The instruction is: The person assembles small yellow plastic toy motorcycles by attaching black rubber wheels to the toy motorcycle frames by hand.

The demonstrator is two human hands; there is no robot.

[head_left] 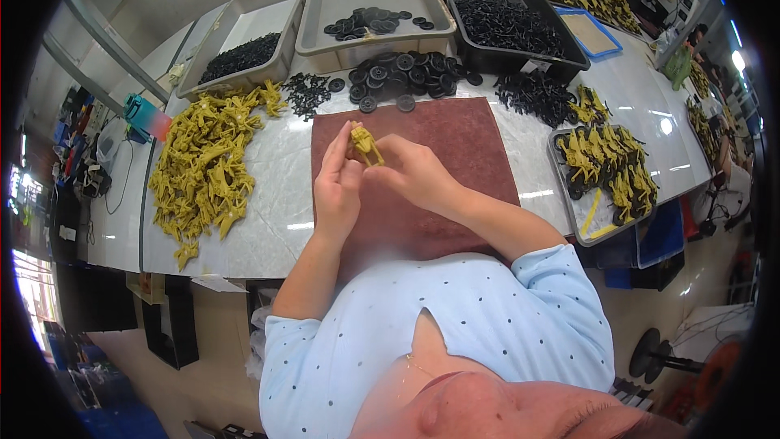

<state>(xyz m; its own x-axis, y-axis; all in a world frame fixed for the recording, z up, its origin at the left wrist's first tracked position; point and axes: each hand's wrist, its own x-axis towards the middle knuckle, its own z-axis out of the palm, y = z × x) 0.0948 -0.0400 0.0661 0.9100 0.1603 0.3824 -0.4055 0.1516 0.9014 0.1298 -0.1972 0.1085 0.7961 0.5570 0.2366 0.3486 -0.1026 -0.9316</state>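
Observation:
Over the reddish-brown cloth (pixel 471 154), both my hands meet around one yellow plastic part (pixel 365 145) with thin prongs. My left hand (pixel 340 175) grips it from the left, fingers pointing up. From the right, my right hand (pixel 414 171) closes on its lower end, fingers bent. Beyond the cloth lies a pile of black round discs (pixel 406 77), like small wheels. A heap of similar yellow plastic parts (pixel 207 162) spreads to the left. On the right, a grey tray (pixel 587 232) holds several yellow parts with black pieces joined to them.
Along the back stand a grey bin (pixel 305 12) of small black pieces, a wider grey bin (pixel 447 20) with black discs, and a black bin (pixel 578 57) of black pieces. Loose black pieces (pixel 536 99) lie before it. A teal bottle (pixel 145 116) stands at the far left.

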